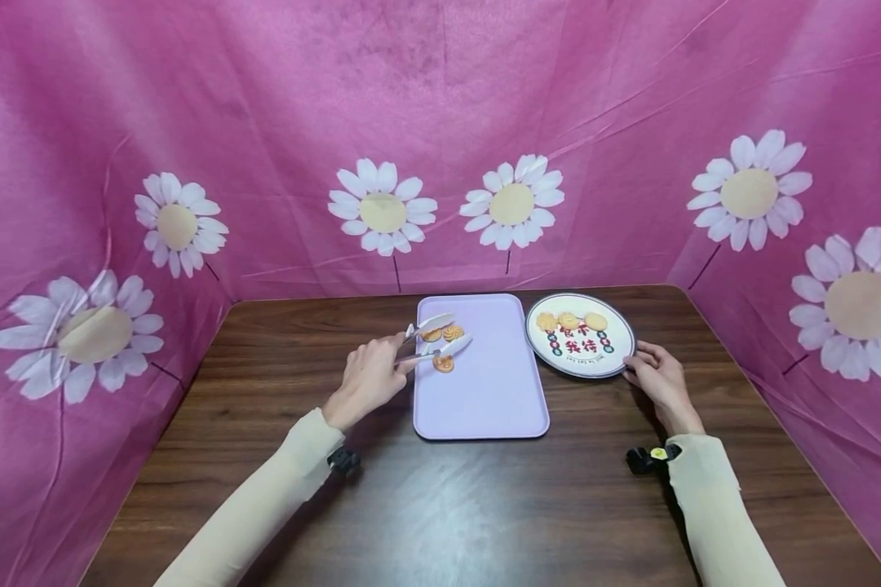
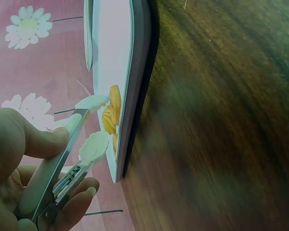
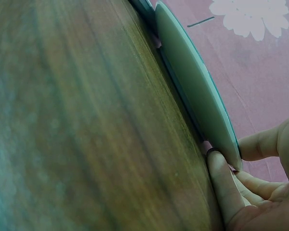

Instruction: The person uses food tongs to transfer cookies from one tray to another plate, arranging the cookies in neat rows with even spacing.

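**Light, Brittle Cookies (image 1: pixel 444 364) Ask for a Gentle Squeeze**

Three cookies lie on the left part of the purple tray (image 1: pixel 484 399), two of them at the far side and one a little nearer. Three others (image 1: pixel 595 322) lie in a row on the far part of the round plate (image 1: pixel 580 367), which is just to the right of the tray on the table (image 1: pixel 440 505).

The left hand (image 1: pixel 370 375) grips the tongs (image 1: pixel 453 346), with its thumb on one arm and its fingers at the other. The tips are apart beside the tray's cookies, and no cookie is clamped between them. Whether a tip touches one, I cannot tell.

The right hand (image 1: pixel 657 379) pinches the plate by its right, near rim, with the thumb on the upper side. The plate looks stiff and smooth, so this rim is a sensible place to hold it; a tilt could make the cookies slide.

I judge the cookies to be light, dry and easy to break. The best hold is probably by two opposite edges, with the tips low and the pressure small. The ridged one may give better grip, but its edge could crumble.
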Tool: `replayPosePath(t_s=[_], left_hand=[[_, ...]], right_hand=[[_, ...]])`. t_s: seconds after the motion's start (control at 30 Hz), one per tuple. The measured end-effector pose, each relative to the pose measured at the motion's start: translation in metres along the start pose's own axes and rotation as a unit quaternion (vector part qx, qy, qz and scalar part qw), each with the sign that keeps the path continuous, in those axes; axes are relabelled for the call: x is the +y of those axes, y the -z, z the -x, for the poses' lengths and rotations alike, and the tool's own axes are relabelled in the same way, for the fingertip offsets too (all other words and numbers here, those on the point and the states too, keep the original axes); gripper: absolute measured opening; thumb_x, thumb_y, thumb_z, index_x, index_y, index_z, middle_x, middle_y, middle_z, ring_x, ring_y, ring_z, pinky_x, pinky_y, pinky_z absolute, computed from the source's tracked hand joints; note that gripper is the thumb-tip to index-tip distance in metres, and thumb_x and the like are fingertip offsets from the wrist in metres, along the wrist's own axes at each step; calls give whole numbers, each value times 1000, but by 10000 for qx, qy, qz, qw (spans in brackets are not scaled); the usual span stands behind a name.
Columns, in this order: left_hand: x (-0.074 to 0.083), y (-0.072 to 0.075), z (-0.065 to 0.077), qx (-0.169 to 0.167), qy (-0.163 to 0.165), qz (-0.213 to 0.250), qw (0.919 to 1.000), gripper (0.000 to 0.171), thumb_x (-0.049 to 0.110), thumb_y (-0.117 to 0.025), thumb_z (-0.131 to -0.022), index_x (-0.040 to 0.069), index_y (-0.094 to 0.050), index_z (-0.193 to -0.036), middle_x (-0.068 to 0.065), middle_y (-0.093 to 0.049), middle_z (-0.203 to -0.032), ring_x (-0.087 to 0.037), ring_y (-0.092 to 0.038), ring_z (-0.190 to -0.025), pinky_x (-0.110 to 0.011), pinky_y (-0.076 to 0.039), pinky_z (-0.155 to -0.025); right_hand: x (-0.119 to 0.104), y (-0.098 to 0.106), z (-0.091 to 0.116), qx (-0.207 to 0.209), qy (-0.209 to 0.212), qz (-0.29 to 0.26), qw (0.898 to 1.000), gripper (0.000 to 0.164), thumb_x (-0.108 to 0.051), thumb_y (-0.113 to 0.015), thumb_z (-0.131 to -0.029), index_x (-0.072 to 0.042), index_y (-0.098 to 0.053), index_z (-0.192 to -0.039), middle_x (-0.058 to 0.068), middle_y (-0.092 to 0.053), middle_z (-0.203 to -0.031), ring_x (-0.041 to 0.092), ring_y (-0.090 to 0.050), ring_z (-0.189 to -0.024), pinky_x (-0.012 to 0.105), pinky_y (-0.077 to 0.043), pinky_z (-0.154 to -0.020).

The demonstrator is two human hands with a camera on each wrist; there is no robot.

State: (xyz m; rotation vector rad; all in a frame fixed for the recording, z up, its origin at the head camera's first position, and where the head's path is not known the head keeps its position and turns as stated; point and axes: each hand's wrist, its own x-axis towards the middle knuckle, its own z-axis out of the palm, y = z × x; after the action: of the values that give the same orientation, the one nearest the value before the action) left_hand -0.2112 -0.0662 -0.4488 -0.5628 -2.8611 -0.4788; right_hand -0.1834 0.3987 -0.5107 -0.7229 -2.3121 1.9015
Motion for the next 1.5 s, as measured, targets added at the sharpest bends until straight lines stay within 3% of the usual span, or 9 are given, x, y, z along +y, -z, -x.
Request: replayPosePath(t_s=[0.1,0.27,0.37,0.57,0.7,1.03,1.27,1.5], left_hand=[[0,-1,1,-24,2,20,10000,37,26,-74,-95,6,-69,-125,-12,-74,-91,-40,-73,-79,-54,-54,-62],[0,-3,3,11,6,81,10000,33,26,-74,-95,7,-71,-123,-12,-75,-90,-38,-71,-75,-51,-52,-59],[0,-5,4,71,-10,57,10000,35,26,-74,-95,8,-71,-124,-14,-77,-95,-40,-72,-77,-52,-53,-60],[0,-7,6,30,-22,133,9999,38,25,-74,-94,8,-69,-127,-15,-78,-103,-41,-74,-82,-54,-54,-62],[0,-5,7,-31,77,208,9997,40,28,-74,-95,8,-69,-130,-14,-78,-104,-41,-74,-85,-54,-55,-65],[1,-6,10,30,80,303,9995,42,28,-73,-96,8,-69,-133,-18,-78,-111,-43,-74,-87,-55,-55,-68],[3,-11,10,155,-22,281,9995,44,29,-73,-97,9,-69,-135,-15,-78,-115,-40,-75,-85,-54,-56,-66],[4,-15,10,238,-161,282,9992,46,30,-74,-97,8,-68,-137,-13,-77,-121,-38,-75,-86,-53,-57,-66]], right_hand=[[0,0,0,12,-18,25,10000,63,-11,-56,-104,2,-31,-160,-18,-61,-102,-14,-60,-83,11,-56,-77],[-1,-1,-1,34,-53,116,9999,63,-13,-56,-105,1,-31,-161,0,-62,-124,-14,-59,-84,11,-56,-78],[-1,-1,-1,42,-46,110,9999,63,-13,-56,-105,1,-31,-161,-1,-63,-123,-14,-60,-84,11,-56,-78],[1,-1,0,-15,47,-15,10000,63,-11,-57,-104,3,-31,-160,-20,-61,-101,-14,-60,-83,11,-56,-77],[2,0,0,-32,69,-48,10000,63,-11,-56,-104,4,-31,-160,-22,-59,-99,-14,-60,-83,11,-56,-77],[0,0,-1,52,4,115,9999,62,-13,-55,-105,2,-32,-160,-1,-63,-123,-15,-59,-83,11,-56,-78],[0,-1,-1,15,10,125,9999,63,-13,-56,-105,2,-31,-160,-3,-62,-122,-14,-59,-84,11,-56,-79],[0,-1,-1,17,-9,132,9999,63,-13,-55,-105,2,-31,-161,7,-59,-134,-15,-59,-85,11,-56,-79]])
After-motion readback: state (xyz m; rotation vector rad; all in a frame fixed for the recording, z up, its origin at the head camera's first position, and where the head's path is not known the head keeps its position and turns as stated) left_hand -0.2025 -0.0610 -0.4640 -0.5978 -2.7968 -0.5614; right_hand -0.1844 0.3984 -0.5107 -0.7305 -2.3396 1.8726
